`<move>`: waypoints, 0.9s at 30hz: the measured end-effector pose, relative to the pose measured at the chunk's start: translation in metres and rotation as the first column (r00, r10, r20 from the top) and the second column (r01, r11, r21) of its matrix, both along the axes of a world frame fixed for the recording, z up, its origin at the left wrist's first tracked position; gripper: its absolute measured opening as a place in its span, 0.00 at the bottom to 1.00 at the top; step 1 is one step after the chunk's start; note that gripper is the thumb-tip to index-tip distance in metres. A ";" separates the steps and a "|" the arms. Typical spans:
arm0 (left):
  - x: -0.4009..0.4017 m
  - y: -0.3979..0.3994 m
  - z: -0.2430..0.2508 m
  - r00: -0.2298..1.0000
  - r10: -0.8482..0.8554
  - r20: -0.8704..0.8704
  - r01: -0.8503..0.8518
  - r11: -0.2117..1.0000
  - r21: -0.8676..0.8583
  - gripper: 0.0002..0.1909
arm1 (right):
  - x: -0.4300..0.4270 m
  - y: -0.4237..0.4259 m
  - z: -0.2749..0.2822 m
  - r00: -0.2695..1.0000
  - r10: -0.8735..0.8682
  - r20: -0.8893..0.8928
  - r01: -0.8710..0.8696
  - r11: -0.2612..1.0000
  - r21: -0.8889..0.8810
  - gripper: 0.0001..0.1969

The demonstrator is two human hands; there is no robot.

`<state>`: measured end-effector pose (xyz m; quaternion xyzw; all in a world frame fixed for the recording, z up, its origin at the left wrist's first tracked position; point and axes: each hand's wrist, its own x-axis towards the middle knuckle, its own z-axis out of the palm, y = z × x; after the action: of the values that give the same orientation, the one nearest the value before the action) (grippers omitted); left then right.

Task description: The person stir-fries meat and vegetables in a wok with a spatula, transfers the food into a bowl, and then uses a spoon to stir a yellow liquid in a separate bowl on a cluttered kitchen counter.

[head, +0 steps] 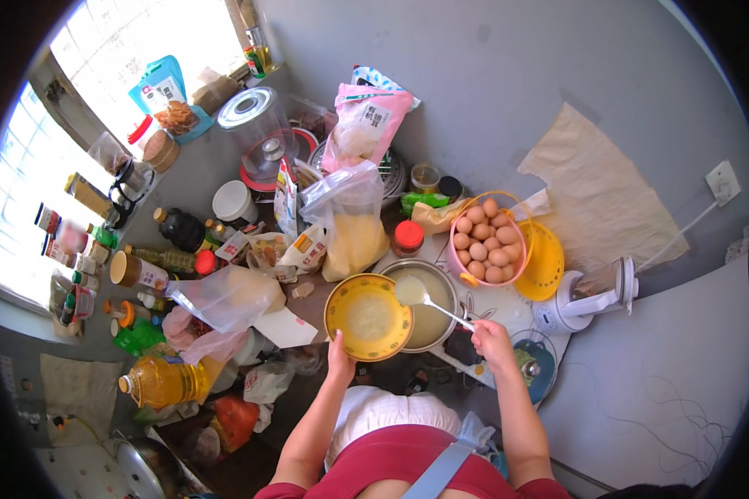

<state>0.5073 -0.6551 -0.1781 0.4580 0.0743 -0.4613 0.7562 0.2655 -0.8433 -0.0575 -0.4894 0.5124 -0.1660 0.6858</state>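
Observation:
My left hand (341, 357) grips the near-left rim of a yellow bowl (336, 312) with a patterned border. Pale, cloudy liquid covers the bowl's bottom. In my right hand (494, 345) is the handle of a metal ladle (443, 307). The ladle's head, full of pale liquid (410, 290), is over the bowl's right rim. Partly behind the bowl and ladle stands a steel pot (454, 293) holding more of the same cloudy liquid. The bowl covers part of the pot's left side.
Right of the pot are a pink basket of eggs (488, 246), a yellow strainer (546, 262) and a white blender (565, 305). A red-lidded jar (408, 238) stands behind the pot. Leftward crowd food bags (352, 243), bottles and an oil jug (165, 380).

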 end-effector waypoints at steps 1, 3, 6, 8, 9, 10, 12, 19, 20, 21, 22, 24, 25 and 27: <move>-0.002 -0.004 0.001 1.000 -0.018 -0.008 0.018 1.000 -0.015 0.23 | 0.002 0.001 0.003 0.999 0.036 0.032 -0.036 0.999 0.010 0.09; -0.006 -0.011 0.008 0.999 -0.033 -0.026 0.033 0.999 -0.018 0.23 | 0.004 0.004 0.001 0.998 0.050 0.025 -0.050 0.999 -0.005 0.09; -0.008 -0.018 0.009 0.997 -0.060 -0.047 0.057 0.997 -0.051 0.22 | 0.009 0.010 -0.010 0.998 0.065 -0.029 -0.070 0.962 -0.264 0.09; -0.009 -0.018 0.007 0.997 -0.066 -0.050 0.061 0.995 -0.080 0.22 | 0.015 0.017 -0.003 0.991 0.071 -0.112 -0.111 0.909 -0.403 0.09; -0.010 -0.019 0.008 0.997 -0.063 -0.044 0.060 0.996 -0.067 0.21 | 0.018 0.021 0.004 0.979 0.061 -0.195 -0.157 0.834 -0.528 0.08; -0.010 -0.019 0.008 0.997 -0.061 -0.038 0.059 0.997 -0.053 0.21 | 0.022 0.023 0.011 0.979 0.062 -0.195 -0.158 0.835 -0.527 0.08; -0.009 -0.019 0.008 0.997 -0.067 -0.032 0.065 0.997 -0.047 0.21 | 0.026 0.026 0.021 0.965 0.046 -0.260 -0.222 0.671 -0.707 0.08; -0.009 -0.016 0.023 0.997 -0.044 -0.060 0.044 0.999 0.006 0.23 | 0.018 0.020 0.002 0.988 -0.022 -0.155 -0.092 0.724 -0.684 0.08; -0.007 -0.014 0.020 0.997 -0.043 -0.060 0.043 0.999 0.009 0.23 | 0.015 0.017 -0.006 0.987 -0.073 -0.141 -0.042 0.737 -0.675 0.08; -0.006 -0.010 0.017 0.998 -0.028 -0.050 0.028 1.000 -0.001 0.22 | 0.013 0.014 -0.013 0.984 -0.122 -0.126 0.007 0.746 -0.666 0.09; -0.004 -0.007 0.015 0.999 -0.013 -0.040 0.012 1.000 -0.011 0.22 | 0.012 0.012 -0.019 0.979 -0.143 -0.144 0.010 0.741 -0.671 0.09; -0.002 0.000 0.010 1.000 0.009 -0.029 -0.009 1.000 0.001 0.22 | 0.008 0.008 -0.033 0.966 -0.150 -0.210 -0.030 0.743 -0.668 0.09; -0.001 0.002 0.010 1.000 0.024 -0.019 -0.023 1.000 0.007 0.22 | 0.005 0.006 -0.041 0.948 -0.163 -0.275 -0.066 0.742 -0.667 0.09; 0.000 0.006 0.009 0.999 0.034 -0.010 -0.034 0.999 0.007 0.22 | 0.000 0.003 -0.069 0.928 -0.188 -0.322 -0.114 0.679 -0.725 0.09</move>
<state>0.5071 -0.6490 -0.1692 0.4571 0.0873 -0.4503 0.7620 0.2654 -0.8404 -0.1260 -0.7339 0.5327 -0.2755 0.3188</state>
